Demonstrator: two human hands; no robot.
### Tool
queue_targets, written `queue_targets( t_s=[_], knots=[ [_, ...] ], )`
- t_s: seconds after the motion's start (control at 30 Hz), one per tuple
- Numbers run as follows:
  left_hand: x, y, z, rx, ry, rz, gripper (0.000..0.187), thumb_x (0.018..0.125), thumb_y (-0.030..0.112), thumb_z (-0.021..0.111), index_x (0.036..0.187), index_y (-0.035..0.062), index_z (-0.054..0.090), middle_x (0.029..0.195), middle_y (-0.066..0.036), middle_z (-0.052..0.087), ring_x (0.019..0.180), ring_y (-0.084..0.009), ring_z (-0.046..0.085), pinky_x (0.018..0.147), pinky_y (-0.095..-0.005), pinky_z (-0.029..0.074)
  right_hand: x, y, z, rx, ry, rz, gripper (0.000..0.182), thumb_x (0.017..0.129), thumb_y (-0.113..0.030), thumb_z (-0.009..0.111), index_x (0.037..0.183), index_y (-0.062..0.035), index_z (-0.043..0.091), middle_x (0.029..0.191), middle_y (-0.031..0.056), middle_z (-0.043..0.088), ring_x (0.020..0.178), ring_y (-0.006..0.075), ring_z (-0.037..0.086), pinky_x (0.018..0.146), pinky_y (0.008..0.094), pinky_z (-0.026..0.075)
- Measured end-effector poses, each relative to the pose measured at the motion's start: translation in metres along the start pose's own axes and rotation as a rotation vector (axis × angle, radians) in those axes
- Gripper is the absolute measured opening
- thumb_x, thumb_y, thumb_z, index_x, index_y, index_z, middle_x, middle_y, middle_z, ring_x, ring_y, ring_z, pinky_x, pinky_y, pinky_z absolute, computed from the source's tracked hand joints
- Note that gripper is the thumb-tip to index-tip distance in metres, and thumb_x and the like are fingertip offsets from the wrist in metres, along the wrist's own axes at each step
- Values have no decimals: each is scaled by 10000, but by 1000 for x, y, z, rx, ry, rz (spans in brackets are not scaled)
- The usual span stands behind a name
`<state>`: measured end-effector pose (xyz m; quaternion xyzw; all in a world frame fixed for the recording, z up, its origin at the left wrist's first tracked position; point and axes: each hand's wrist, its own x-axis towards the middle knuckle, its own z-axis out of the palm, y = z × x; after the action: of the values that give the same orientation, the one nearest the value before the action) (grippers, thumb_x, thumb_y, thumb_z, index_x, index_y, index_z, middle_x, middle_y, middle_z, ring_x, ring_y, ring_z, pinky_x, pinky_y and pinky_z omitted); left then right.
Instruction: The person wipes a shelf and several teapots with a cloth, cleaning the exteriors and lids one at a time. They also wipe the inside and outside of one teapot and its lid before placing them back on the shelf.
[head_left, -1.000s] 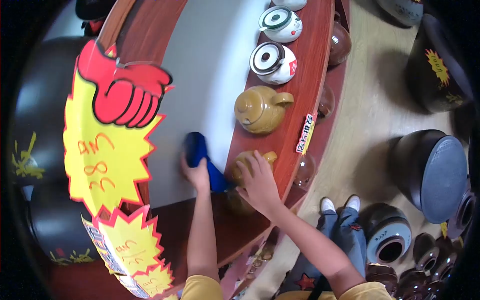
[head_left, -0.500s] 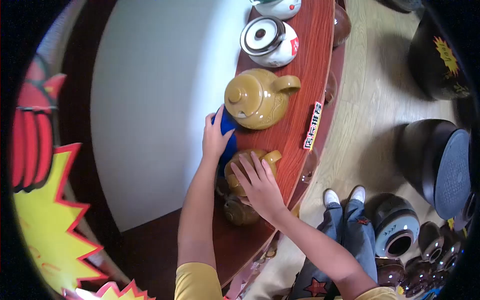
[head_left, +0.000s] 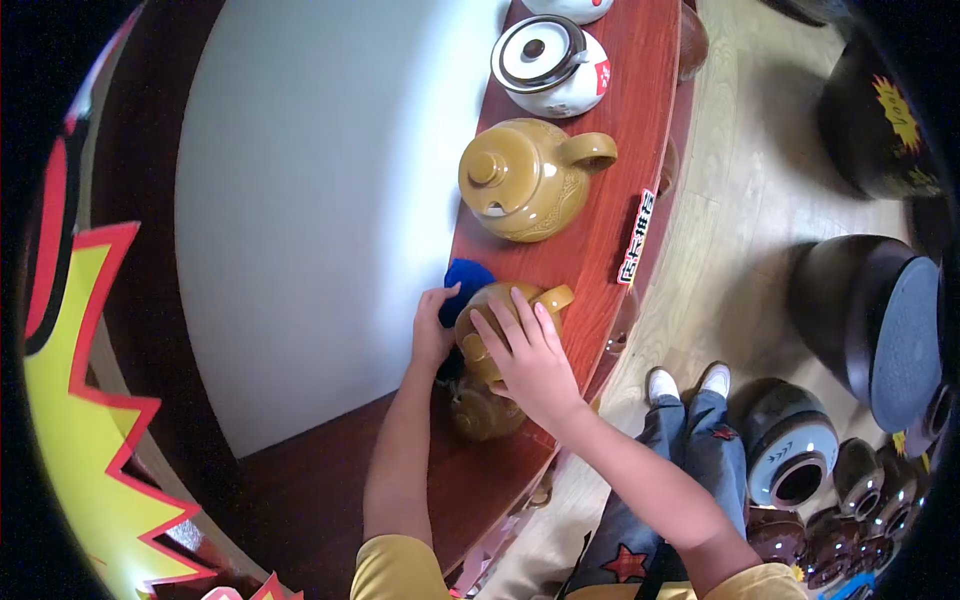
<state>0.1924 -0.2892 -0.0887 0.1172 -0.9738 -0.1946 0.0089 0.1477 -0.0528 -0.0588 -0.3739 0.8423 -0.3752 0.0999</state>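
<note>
Spreading R hand (head_left: 540, 367) over tan pot (head_left: 473, 343), curling L hand (head_left: 432, 335) on blue cloth (head_left: 467, 275) beside pot (leaving room twd edge of shelf (head_left: 582, 265)).

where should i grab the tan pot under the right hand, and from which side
Probably by the handle of the tan pot, coming from the front edge of the shelf: it juts out that way, largely uncovered beside the right hand. The pot's body is rounded, so a second hand there may help.
</note>
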Motion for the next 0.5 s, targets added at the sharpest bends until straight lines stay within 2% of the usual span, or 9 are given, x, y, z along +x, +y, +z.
queue_targets(
  t_s=[0.07, 0.1, 0.23, 0.3, 0.33, 0.4, 0.5],
  knots=[
    [-12, -4, -4, -5, -65, -26, 601, 559, -28, 761, 1124, 77, 589, 1027, -134, 560, 993, -311, 552, 892, -357, 447, 0, 1, 1, 3, 16, -5, 931, 595, -407, 775, 1374, -120, 355, 1394, 102, 346, 1332, 325, 268, 1116, 439, 188],
    [-18, -6, -8, 22, -105, -57, 549, 560, -65, 716, 1078, 68, 593, 1037, -139, 548, 1001, -328, 543, 887, -364, 448, -1, 0, 1, 4, 28, -4, 930, 592, -406, 777, 1372, -120, 359, 1391, 102, 349, 1331, 326, 269, 1116, 440, 188],
    [-39, -11, -16, 6, -162, -63, 527, 557, -111, 648, 1049, 71, 595, 1057, -141, 537, 1000, -347, 537, 884, -371, 449, -1, 0, 1, 19, 37, -7, 926, 594, -402, 777, 1372, -121, 361, 1387, 105, 355, 1332, 329, 267, 1117, 441, 185],
    [-44, -9, -24, 74, -267, -18, 496, 560, -112, 612, 1021, 71, 594, 1066, -141, 530, 1001, -358, 530, 890, -377, 450, -2, 1, 0, 12, 32, -13, 923, 598, -400, 776, 1374, -122, 360, 1389, 105, 353, 1333, 333, 266, 1117, 442, 184],
    [-45, -9, -29, 75, -266, -17, 496, 560, -112, 612, 1021, 71, 594, 1066, -141, 530, 1001, -358, 530, 890, -377, 450, -2, 1, 0, 11, 33, -13, 923, 598, -400, 776, 1374, -122, 360, 1389, 105, 353, 1333, 333, 266, 1117, 442, 184],
    [-45, 3, -45, 144, -458, -99, 494, 564, -86, 617, 1032, 72, 601, 1054, -134, 534, 1012, -353, 527, 898, -379, 452, -2, 0, -1, 25, 34, -12, 921, 602, -396, 775, 1376, -123, 356, 1392, 106, 352, 1334, 336, 263, 1117, 443, 183],
    [-26, 12, -64, 194, -547, -116, 521, 587, -60, 623, 1088, 85, 612, 1051, -132, 541, 1013, -329, 537, 910, -375, 451, -2, 0, 2, 39, 41, -10, 926, 601, -391, 777, 1379, -123, 353, 1392, 105, 352, 1333, 337, 264, 1117, 444, 183]
  ],
)
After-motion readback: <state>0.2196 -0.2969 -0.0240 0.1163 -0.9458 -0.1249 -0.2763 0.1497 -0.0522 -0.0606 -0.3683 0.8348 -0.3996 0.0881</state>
